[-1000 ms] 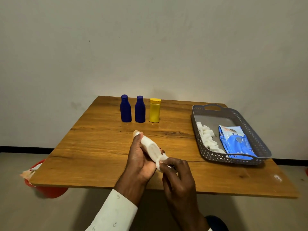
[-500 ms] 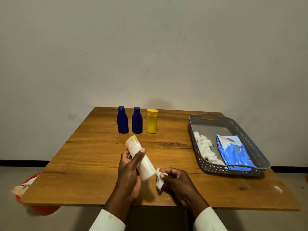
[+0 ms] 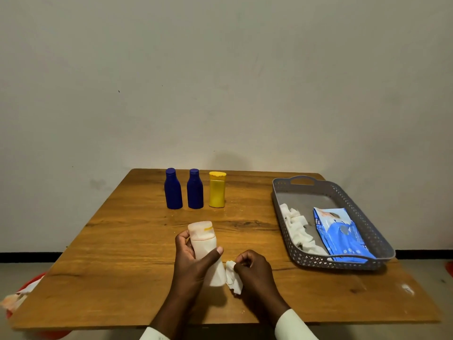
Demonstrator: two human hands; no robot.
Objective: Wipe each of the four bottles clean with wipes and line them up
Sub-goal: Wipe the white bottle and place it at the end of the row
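Already three bottles (image 3: 193, 188) stand lined up beyond the white bottle (image 3: 207, 253), which the left hand (image 3: 193, 268) grips; right hand (image 3: 255, 271) fingers pinch a wipe (image 3: 234, 278) beside it, last wipe seemingly unfinished.

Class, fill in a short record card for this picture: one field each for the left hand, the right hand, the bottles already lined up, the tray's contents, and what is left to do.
Left hand: left hand grips the white bottle, cap up, tilted.
Right hand: right hand pinches a crumpled wipe beside the bottle's base.
Lined up: two blue bottles and a yellow bottle, upright in a row.
Tray: grey tray holds white wipes and a blue wipe pack.
Left to do: white bottle not yet in the row.
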